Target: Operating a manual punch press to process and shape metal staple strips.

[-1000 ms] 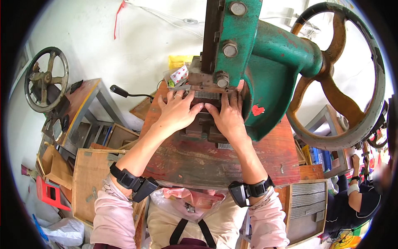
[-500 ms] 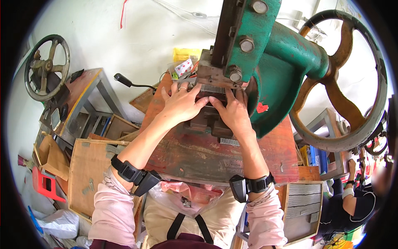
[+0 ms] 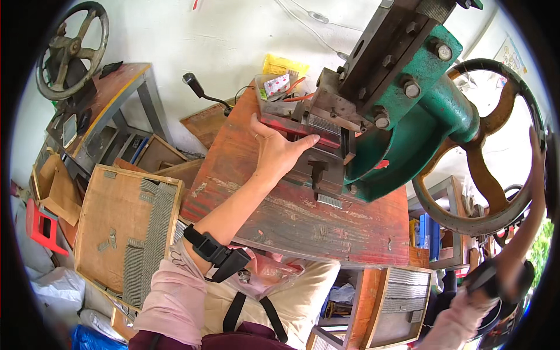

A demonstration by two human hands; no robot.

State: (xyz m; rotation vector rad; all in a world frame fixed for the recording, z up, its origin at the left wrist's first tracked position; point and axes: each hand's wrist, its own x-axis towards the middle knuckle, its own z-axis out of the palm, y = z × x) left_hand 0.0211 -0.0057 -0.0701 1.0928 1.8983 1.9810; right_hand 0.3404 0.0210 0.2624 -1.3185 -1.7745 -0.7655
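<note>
At the green hand press (image 3: 429, 108), my left hand (image 3: 277, 150) is closed on a red bar (image 3: 328, 140), thumb on its near side and fingers at its left end. Behind the bar, a row of small grey metal pieces (image 3: 321, 123) shows below the press's steel ram (image 3: 338, 105). Far to the right, my right arm reaches up, and my right hand (image 3: 538, 154) is on the rim of the large handwheel (image 3: 423, 195); its fingers are partly hidden. A short grey ridged strip (image 3: 329, 201) lies before the press's base block (image 3: 321, 178).
The press stands on a worn reddish wooden table (image 3: 280, 224). Wooden trays with grey strips sit at left (image 3: 93, 233) and right (image 3: 373, 309). A clear box (image 3: 268, 105) with small items and a black lamp (image 3: 192, 84) are at the back. Another handwheel (image 3: 96, 55) stands far left.
My right hand has left the press bed and gone up right to the handwheel's rim. My left hand now grips the red bar. The view has shifted and tilted, and the handwheel has turned.
</note>
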